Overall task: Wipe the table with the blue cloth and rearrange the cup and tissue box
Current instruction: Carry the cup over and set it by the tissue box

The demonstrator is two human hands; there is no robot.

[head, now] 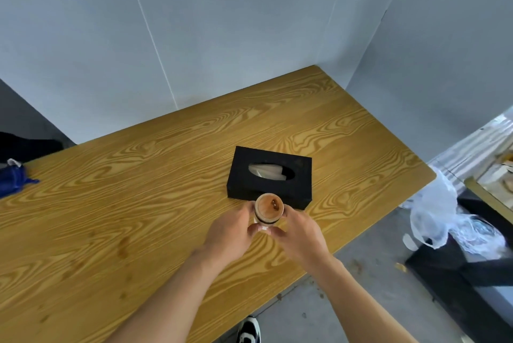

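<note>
A small paper cup (pixel 268 207) with brown residue inside stands on the wooden table (pixel 138 190), right in front of a black tissue box (pixel 301 177) with a white tissue showing in its slot. My left hand (pixel 229 234) wraps the cup's left side. My right hand (pixel 298 231) wraps its right side, fingertips meeting under the cup's near side. The blue cloth (pixel 12 180) lies crumpled at the table's far left edge, well away from both hands.
Grey panel walls stand along the table's back and right sides. A black bin with a white plastic bag (pixel 444 220) sits on the floor off the right edge. A shoe (pixel 249 330) shows below the near edge. Faint stains mark the table at left.
</note>
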